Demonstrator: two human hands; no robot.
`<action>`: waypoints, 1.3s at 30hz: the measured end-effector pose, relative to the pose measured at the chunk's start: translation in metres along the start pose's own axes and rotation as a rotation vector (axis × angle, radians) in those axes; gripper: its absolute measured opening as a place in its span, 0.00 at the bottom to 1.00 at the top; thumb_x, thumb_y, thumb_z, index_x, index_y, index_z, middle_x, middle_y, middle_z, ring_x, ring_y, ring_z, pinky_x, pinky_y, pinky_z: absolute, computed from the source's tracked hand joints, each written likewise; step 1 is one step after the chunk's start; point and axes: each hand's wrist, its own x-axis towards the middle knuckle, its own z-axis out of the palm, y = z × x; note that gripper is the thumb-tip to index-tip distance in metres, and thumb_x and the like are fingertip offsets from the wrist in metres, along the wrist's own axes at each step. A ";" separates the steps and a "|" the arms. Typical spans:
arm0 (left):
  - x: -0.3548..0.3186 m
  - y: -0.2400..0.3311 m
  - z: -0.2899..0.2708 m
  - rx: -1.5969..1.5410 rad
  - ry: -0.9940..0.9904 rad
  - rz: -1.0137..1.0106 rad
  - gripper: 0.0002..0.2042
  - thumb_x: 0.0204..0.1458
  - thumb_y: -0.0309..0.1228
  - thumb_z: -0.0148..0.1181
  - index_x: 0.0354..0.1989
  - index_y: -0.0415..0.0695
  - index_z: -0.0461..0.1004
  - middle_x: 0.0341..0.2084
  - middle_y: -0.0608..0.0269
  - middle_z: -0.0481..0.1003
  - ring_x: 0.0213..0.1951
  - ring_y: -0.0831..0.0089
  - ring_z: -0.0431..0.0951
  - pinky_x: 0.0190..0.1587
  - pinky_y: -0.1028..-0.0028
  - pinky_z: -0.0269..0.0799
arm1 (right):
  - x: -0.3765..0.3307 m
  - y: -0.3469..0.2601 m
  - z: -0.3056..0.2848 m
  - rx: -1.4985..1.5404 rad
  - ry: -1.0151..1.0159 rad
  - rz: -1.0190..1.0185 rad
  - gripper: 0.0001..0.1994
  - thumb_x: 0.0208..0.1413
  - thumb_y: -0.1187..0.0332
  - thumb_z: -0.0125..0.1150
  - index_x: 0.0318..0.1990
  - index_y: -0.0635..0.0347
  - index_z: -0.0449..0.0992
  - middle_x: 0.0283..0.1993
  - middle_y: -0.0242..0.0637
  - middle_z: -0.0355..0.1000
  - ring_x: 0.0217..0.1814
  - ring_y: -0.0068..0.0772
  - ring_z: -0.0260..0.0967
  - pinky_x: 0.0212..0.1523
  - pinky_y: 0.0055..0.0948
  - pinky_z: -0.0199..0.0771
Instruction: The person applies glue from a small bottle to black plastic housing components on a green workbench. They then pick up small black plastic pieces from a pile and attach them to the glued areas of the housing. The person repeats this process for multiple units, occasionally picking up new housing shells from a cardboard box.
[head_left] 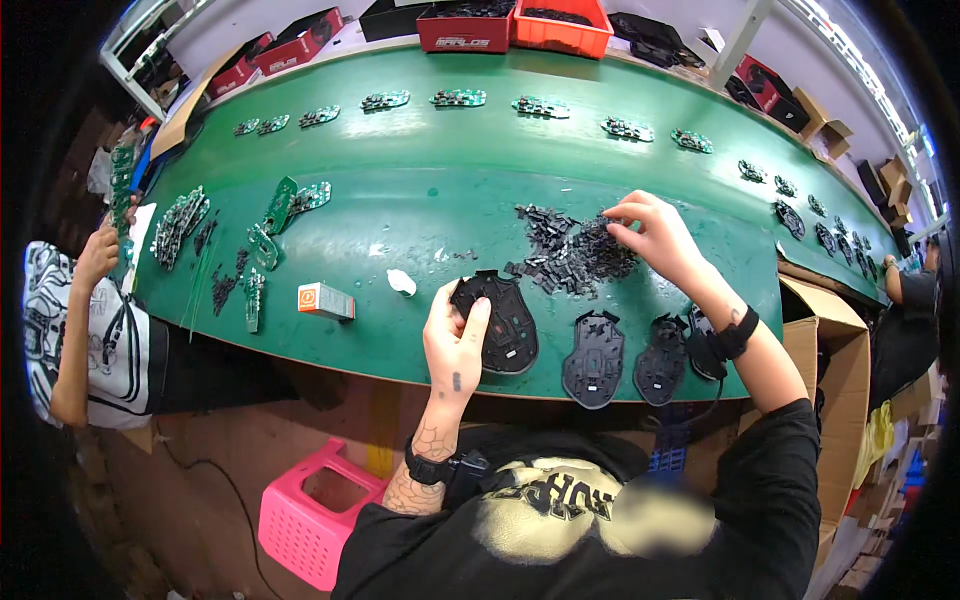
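Note:
My left hand grips a black mouse shell, thumb across its inner face, just above the table's near edge. Its inside is turned up toward me. To the right and farther away, my right hand is at the right side of a loose pile of small black plastic pieces. Thumb and fingertips come together there; whatever lies between them is too small to make out. Two more open mouse shells lie right of the held one, and another dark mouse part sits partly behind my right wrist.
Green circuit boards stand in a line along the green bench. More boards are heaped at left, beside a co-worker's hand. A small orange-and-white box is near the front edge. Cardboard boxes stand at right, a pink stool below.

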 end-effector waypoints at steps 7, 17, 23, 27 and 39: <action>-0.001 -0.003 -0.002 0.009 0.004 0.017 0.14 0.59 0.26 0.56 0.51 0.34 0.66 0.36 0.65 0.75 0.33 0.85 0.73 0.36 0.82 0.71 | 0.009 0.016 0.007 -0.143 -0.088 -0.067 0.06 0.49 0.71 0.61 0.33 0.63 0.79 0.34 0.42 0.72 0.40 0.46 0.71 0.44 0.37 0.71; -0.003 0.001 -0.009 -0.093 0.073 0.045 0.14 0.59 0.26 0.56 0.51 0.35 0.67 0.36 0.66 0.74 0.34 0.85 0.72 0.37 0.82 0.71 | -0.001 0.009 -0.004 -0.192 -0.217 -0.130 0.04 0.47 0.73 0.61 0.31 0.63 0.76 0.33 0.43 0.71 0.39 0.46 0.71 0.43 0.38 0.72; -0.002 0.002 -0.004 -0.115 0.070 0.031 0.14 0.59 0.26 0.55 0.52 0.35 0.66 0.36 0.65 0.75 0.33 0.85 0.73 0.36 0.83 0.71 | -0.004 -0.004 -0.014 -0.074 -0.085 -0.162 0.04 0.46 0.74 0.60 0.29 0.63 0.73 0.32 0.42 0.71 0.38 0.44 0.71 0.41 0.36 0.72; -0.001 0.001 -0.005 -0.089 0.064 0.046 0.15 0.59 0.26 0.55 0.52 0.35 0.66 0.35 0.64 0.75 0.31 0.84 0.74 0.33 0.83 0.72 | -0.008 -0.022 -0.014 0.075 -0.116 -0.062 0.04 0.46 0.74 0.62 0.29 0.63 0.74 0.28 0.38 0.73 0.30 0.32 0.72 0.35 0.30 0.71; 0.002 0.003 -0.003 -0.072 0.040 -0.012 0.15 0.60 0.26 0.53 0.54 0.37 0.64 0.34 0.62 0.76 0.28 0.83 0.75 0.31 0.81 0.73 | -0.026 -0.102 0.010 0.737 -0.544 0.277 0.07 0.52 0.75 0.62 0.39 0.65 0.81 0.33 0.36 0.78 0.35 0.20 0.76 0.41 0.22 0.76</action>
